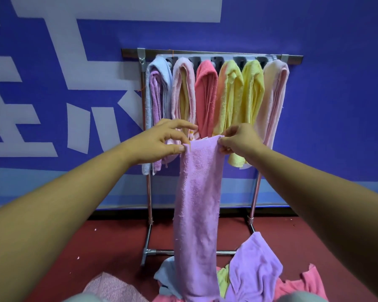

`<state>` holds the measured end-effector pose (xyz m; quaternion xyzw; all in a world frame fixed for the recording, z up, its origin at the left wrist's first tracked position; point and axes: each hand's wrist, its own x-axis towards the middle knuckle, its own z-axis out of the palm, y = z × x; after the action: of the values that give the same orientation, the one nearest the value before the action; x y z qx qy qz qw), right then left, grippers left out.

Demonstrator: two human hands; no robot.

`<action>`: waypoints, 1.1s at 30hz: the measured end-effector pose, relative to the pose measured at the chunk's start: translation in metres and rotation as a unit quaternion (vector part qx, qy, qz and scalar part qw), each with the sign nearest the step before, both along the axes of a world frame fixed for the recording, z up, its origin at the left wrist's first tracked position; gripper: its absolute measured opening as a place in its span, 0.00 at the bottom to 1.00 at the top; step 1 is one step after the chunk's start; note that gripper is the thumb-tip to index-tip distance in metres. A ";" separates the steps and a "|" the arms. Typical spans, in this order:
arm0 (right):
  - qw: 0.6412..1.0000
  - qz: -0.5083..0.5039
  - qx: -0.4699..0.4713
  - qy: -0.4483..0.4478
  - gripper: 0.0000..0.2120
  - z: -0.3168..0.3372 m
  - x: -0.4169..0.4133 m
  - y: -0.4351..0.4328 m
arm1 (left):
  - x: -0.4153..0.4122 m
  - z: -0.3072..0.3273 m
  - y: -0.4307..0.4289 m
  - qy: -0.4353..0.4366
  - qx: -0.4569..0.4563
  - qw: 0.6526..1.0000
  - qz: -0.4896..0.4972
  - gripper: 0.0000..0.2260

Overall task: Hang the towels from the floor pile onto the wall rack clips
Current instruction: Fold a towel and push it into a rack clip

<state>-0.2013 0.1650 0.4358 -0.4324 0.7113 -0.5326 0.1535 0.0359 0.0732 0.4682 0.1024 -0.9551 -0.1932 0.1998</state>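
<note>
left hand [159, 141]: thumb tip pressed on the towel's upper left corner, pinching it against a finger; the other fingers arched and spread apart above the pinch.
right hand [243, 138]: fingers curled close together, clamped on the towel's upper right corner.
towel [196, 192]: lilac, gathered into a narrow strip; its top edge ran between the two sets of fingertips, and the rest hung straight down below them, the lower end reaching the pile.
rack [149, 203]: stood beyond the fingers against the wall, its top bar well above them and its legs running down to the floor on either side of the towel.
clips [216, 60]: dark, in a row under the top bar, far above the fingertips, mostly covered by towel tops.
hung towels [206, 94]: six bunches behind the fingers. From beyond the left fingers to beyond the right: blue with lilac inside, pink, coral, yellow, yellow, pale pink. The coral one hung behind the gap between the hands.
pile [255, 264]: on the floor well below the fingers, round the towel's lower end. It had lilac to the right, coral farther right, blue to the left, yellow-green just beside the strip and pink at lower left.
floor [96, 247]: red.
wall [336, 83]: blue with white shapes.
</note>
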 end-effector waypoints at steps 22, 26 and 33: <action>0.982 0.175 -0.060 -0.024 0.07 0.011 0.045 0.012 | -0.015 -0.004 0.004 0.078 0.115 0.983 0.123 0.05; 0.975 0.215 -0.033 -0.047 0.07 0.013 0.045 0.010 | -0.015 -0.003 0.004 0.085 0.151 0.977 0.125 0.08; 0.972 0.227 -0.034 0.056 0.13 0.011 0.046 0.013 | -0.016 -0.004 0.006 0.083 0.165 0.975 0.126 0.10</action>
<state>-0.1553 0.1780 0.4465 -0.6165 0.5836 -0.4826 0.2156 0.0200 0.0794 0.4642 0.2369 -0.8697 -0.3288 0.2816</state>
